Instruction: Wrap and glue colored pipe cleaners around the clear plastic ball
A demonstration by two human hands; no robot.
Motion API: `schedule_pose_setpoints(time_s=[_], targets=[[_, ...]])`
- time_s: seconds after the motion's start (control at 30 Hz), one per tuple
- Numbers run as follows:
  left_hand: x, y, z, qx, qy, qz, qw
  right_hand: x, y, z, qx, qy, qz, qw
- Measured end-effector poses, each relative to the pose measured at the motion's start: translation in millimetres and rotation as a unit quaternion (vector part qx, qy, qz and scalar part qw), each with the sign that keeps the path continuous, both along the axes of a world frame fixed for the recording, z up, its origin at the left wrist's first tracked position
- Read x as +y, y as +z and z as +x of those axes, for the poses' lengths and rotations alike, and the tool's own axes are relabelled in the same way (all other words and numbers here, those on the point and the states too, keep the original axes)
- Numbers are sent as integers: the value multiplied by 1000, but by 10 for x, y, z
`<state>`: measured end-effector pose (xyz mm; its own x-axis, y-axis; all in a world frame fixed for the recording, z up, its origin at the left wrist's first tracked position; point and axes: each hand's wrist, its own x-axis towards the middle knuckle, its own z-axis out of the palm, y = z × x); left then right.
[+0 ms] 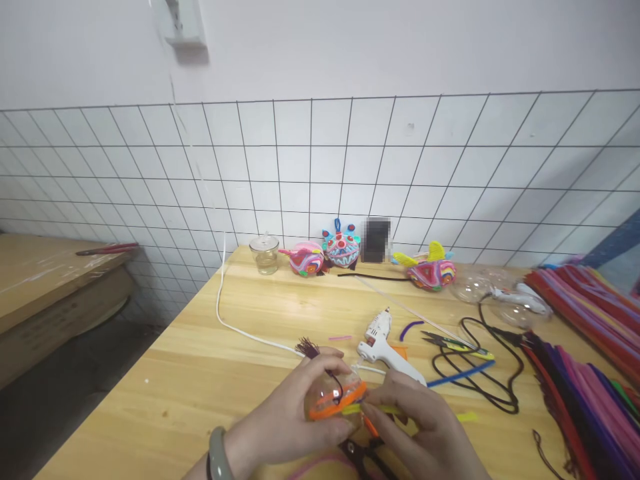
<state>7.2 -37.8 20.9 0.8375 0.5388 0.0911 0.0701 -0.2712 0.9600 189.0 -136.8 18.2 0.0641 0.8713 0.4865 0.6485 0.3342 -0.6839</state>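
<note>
Clear ball [330,393]: cupped in the left hand [290,420] just above the near edge of the worktop [200,373], fingers curled round it so it is kept from rolling. An orange stem [336,405] is wrapped about its middle.

Yellow stem [363,408]: pinched between thumb and fingertips of the right hand [425,427], its end laid against the orange band.

Glue gun [385,343]: set down just beyond the hands, nozzle tilted up and away, within reach.

Scissors [365,457]: partly hidden under the hands.

Snips [453,343] and black cord [480,373]: to the right.

Stem stock [590,353]: fanned along the right edge.

Finished figures [343,247]: lined against the tiled wall, clear of the work.
</note>
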Motion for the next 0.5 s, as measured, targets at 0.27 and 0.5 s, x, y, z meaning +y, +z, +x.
schedule_pose_setpoints(time_s=[0.27, 0.5], targets=[[-7, 27, 7, 6, 3, 17, 1000, -7, -21, 11, -32, 1, -12, 999], [-2, -1, -1, -4, -1, 12, 1000, -36, -31, 15, -43, 0, -49, 998]])
